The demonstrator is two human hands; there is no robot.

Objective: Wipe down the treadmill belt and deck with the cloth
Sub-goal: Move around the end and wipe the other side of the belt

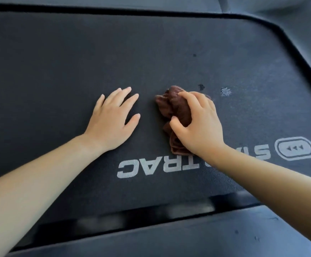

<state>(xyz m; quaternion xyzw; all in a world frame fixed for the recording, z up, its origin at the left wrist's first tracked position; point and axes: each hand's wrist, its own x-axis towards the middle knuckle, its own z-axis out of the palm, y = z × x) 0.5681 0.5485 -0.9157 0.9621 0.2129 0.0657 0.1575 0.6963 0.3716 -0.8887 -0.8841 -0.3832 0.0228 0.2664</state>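
The dark textured treadmill belt point(58, 71) fills most of the view, with a grey upside-down logo point(149, 168) printed on it. My left hand point(112, 119) rests flat on the belt, fingers spread, holding nothing. A crumpled brown cloth point(171, 106) lies on the belt just right of it, pressed down under my right hand point(199, 123), which grips it. Beyond the cloth are a small dark spot point(200, 87) and a pale scuff mark point(225, 91).
The smooth dark side deck rail point(188, 238) runs along the near edge, separated from the belt by a black gap. A grey deck border point(299, 21) curves round the far right corner. Another small dark speck point(194, 55) sits farther up the belt.
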